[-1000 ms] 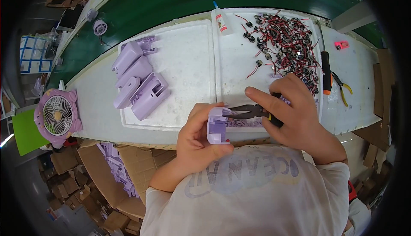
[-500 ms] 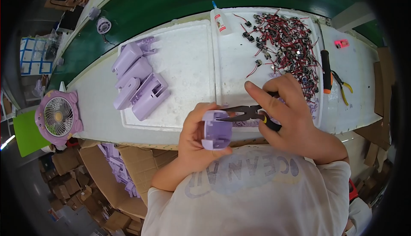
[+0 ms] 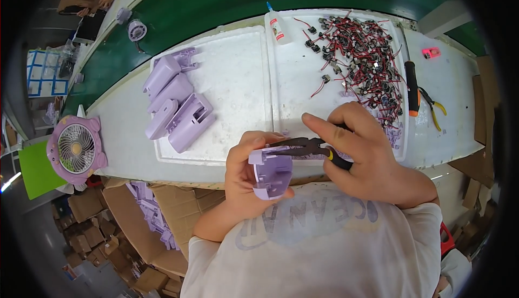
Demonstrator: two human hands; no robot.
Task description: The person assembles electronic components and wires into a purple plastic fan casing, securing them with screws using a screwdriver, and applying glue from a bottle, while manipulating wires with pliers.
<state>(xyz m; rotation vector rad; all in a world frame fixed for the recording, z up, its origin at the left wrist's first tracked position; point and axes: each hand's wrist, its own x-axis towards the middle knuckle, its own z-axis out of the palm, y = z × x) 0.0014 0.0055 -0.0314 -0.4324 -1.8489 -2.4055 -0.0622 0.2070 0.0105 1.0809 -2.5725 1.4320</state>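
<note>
The left hand [image 3: 239,171] is closed around a purple shell [image 3: 274,172], near the middle of the view. The right hand [image 3: 362,152] holds pliers [image 3: 309,147], its forefinger stretched away; their tips are at the shell's 12 o'clock edge, but whether they pinch it, I cannot tell. From there, other shells [image 3: 172,93] lie at 10 o'clock, a heap of wired parts [image 3: 359,54] at 1 o'clock.

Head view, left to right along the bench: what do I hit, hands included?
Round-grilled fan → lilac housings → left hand holding a lilac shell → right hand holding needle-nose pliers → black-and-orange-handled tool → yellow-handled pliers.
</note>
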